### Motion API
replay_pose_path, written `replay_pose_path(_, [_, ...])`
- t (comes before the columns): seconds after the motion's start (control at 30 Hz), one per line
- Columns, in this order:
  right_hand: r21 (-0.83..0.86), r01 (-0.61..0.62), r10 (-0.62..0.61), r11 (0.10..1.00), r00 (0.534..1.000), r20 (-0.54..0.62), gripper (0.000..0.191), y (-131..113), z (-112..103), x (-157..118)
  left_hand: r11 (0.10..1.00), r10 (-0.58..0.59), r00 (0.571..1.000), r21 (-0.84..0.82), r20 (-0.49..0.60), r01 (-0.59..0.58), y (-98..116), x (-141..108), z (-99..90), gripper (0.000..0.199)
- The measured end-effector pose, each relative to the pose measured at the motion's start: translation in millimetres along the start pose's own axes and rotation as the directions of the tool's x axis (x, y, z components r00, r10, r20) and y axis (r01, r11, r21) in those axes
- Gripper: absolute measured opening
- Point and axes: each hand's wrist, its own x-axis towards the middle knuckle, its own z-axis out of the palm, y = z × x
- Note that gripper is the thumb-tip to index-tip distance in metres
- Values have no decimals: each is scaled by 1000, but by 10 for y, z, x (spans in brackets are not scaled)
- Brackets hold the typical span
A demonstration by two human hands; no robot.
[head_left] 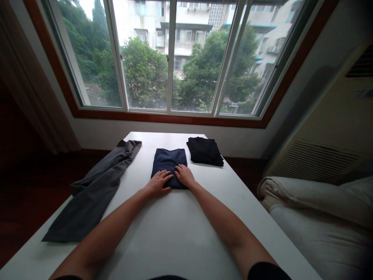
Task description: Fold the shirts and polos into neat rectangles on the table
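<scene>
A dark navy cloth, folded into a rough rectangle, lies flat on the white table. My left hand rests on its lower left part, fingers spread and pointing right. On its lower right part lies my right hand, palm down with the fingers extended. Right of the navy cloth is a folded black cloth stack, touched by neither hand. A long grey garment stretches along the table's left side, loosely laid and partly over the edge.
Beyond the table's far edge is a wide window with a brown frame. A pale sofa stands to the right, near a large beige unit with vents. A curtain hangs at the left.
</scene>
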Motion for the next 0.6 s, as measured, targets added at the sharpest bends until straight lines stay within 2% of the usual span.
replay_pose_path(0.2, [31,1,-2,1000,999,32,44,47,-20,26,996,60,998,72,-2,-60,-19,17,-108,73])
replay_pose_path(0.3, [39,10,-11,999,999,37,43,90,-72,42,991,38,999,130,-24,-35,-34,15,-178,75])
replay_pose_path(0.43, [23,20,-20,1000,1000,2,42,54,-212,50,986,-63,988,144,-140,83,-81,6,-266,65])
replay_pose_path(0.6, [165,164,-159,972,986,-48,52,-280,-451,-27,973,-180,927,76,-330,216,-64,-4,-406,36])
